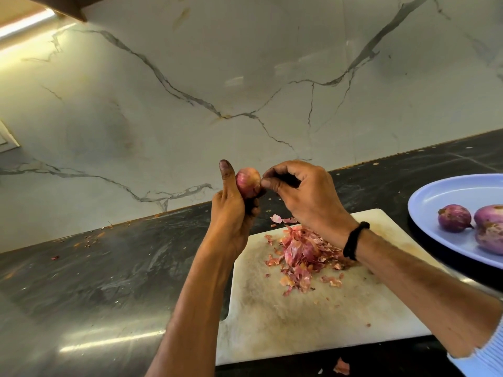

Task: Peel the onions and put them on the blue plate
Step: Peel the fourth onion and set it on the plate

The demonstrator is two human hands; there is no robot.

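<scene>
Head cam: dark counter (81,268) runs wide left of cutting board (272,327); blue plate (435,190) w/ peeled onions (454,217) at rt edge. Left hand (231,213) grips red onion (247,180) above counter; right hand (304,197) pinches its skin.

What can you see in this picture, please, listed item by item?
held onion: one, pinkish red, between the hands above the counter
other onions: three showing, purple, on the plate
plate: one, blue, at the right, cut by the frame edge
peels: one pile, pink, on the board
board: one, white, stained, on the counter
counter: one, dark
wall: one, white veined marble, behind the counter
wristband: one, black, right wrist
left hand: grips the held onion
right hand: pinches the held onion's skin
</scene>
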